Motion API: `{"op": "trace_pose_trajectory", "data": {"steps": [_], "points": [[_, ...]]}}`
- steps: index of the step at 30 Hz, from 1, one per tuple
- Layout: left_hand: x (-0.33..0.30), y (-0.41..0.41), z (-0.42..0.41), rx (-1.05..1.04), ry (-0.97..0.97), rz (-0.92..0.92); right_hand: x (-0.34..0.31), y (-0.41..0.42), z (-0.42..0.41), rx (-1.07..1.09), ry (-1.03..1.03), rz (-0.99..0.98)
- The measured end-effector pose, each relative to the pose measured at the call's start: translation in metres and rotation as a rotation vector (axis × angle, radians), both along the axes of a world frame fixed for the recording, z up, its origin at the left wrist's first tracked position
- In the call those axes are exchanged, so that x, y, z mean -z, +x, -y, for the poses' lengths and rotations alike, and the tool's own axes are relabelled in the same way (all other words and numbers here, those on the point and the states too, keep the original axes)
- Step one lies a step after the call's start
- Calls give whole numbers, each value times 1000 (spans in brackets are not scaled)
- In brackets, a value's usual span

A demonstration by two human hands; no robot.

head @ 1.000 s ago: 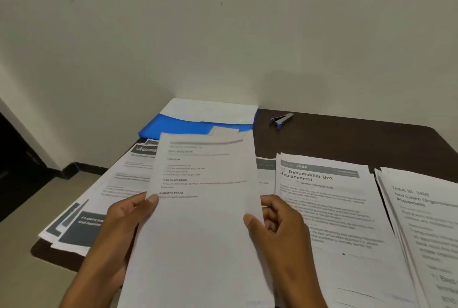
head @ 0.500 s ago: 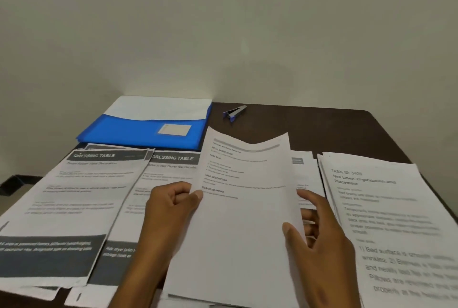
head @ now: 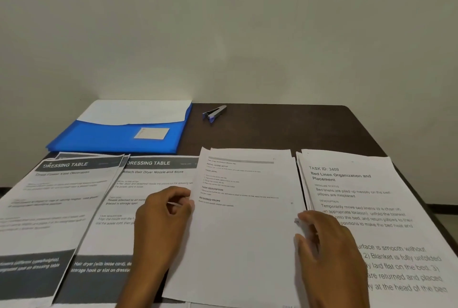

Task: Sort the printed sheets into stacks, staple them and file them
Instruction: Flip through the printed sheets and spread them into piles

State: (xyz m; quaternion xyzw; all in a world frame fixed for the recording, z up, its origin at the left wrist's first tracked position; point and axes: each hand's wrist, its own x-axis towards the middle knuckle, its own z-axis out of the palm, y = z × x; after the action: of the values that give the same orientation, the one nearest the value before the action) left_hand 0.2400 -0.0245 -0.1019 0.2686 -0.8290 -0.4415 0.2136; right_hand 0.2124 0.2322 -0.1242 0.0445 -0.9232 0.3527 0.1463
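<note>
While both hands sit low in the frame, the left hand point(head: 162, 223) curls its fingers round the left edge of the middle sheet point(head: 245, 221), thumb and forefinger pinching the paper. At lower right the right hand point(head: 327, 255) pinches that sheet's right edge, its thumb lying on the top face and its fingers tucked out of sight beneath. This sheet, mostly blank below a few lines of small print, lies nearly flat over a stack of sheets in the centre of the dark brown table point(head: 285, 129). Just beside it on the right lies the stack headed "TASK ID: 3409" point(head: 366, 183), partly covered by the right hand. Left of centre lies a "DRESSING TABLE" sheet about a hair dryer nozzle point(head: 153, 173), overlapped at the far left by another "DRESSING TABLE" stack point(head: 57, 196) that runs off the frame. Farther back, at upper left of the table, a blue folder point(head: 116, 139) with white paper inside lies flat. To its right, well apart from the stacks, a small blue and grey stapler point(head: 214, 113) rests near the wall point(head: 223, 34).
</note>
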Motion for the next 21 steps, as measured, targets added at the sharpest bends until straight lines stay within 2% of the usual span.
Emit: {"op": "trace_pose_trajectory", "data": {"steps": [5,16,21], "points": [[3,-4,-8,11,-26,-5,15,-2,-3,-3,30,-33],[5,-12,-19,-49,-107,17,12,-4,-7,-20,-40,50],[3,-16,-23,-53,-136,30,15,-5,-10,-79,63,-28]]}}
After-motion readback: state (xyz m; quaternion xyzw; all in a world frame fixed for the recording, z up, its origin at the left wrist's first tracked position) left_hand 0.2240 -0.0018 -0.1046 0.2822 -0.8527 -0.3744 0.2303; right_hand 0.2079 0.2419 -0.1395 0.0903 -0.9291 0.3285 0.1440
